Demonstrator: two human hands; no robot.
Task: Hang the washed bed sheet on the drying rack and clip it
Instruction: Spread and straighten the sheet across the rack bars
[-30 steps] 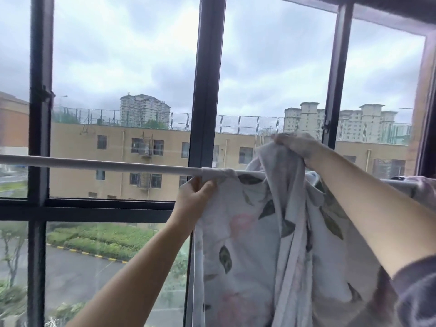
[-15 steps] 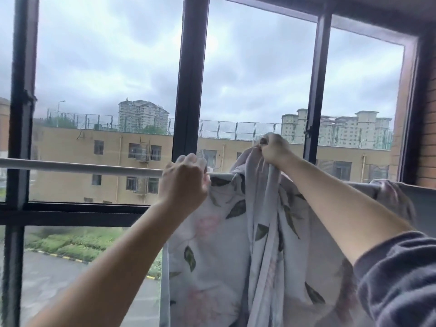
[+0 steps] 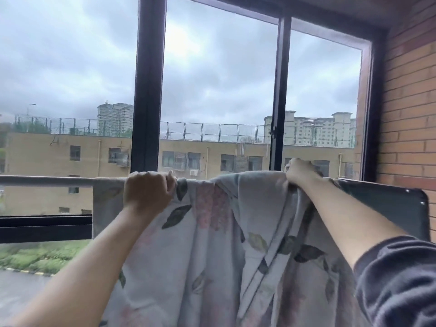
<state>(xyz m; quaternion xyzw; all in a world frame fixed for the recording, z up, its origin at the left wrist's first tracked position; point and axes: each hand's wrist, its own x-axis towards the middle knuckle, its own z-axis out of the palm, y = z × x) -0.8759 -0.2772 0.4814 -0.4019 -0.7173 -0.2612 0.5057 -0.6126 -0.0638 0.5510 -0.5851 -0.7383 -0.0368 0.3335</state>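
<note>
The bed sheet (image 3: 212, 244), pale grey with dark leaves and pink flowers, hangs over the white rail of the drying rack (image 3: 47, 181), which runs across in front of the window. My left hand (image 3: 148, 190) grips the sheet's top fold on the rail. Further right, my right hand (image 3: 300, 172) holds a bunched part of the sheet at rail height. Folds run down between my arms. The rail under the sheet is hidden. No clips are in view.
A dark-framed window (image 3: 148, 90) stands right behind the rail. A brick wall (image 3: 410, 114) closes the right side. A dark panel with rounded corner (image 3: 389, 204) sits below the right end of the rail.
My hands have moved apart along the rail, spreading the sheet wider. The right hand went to the right with its bunch of cloth, and the view swung right.
</note>
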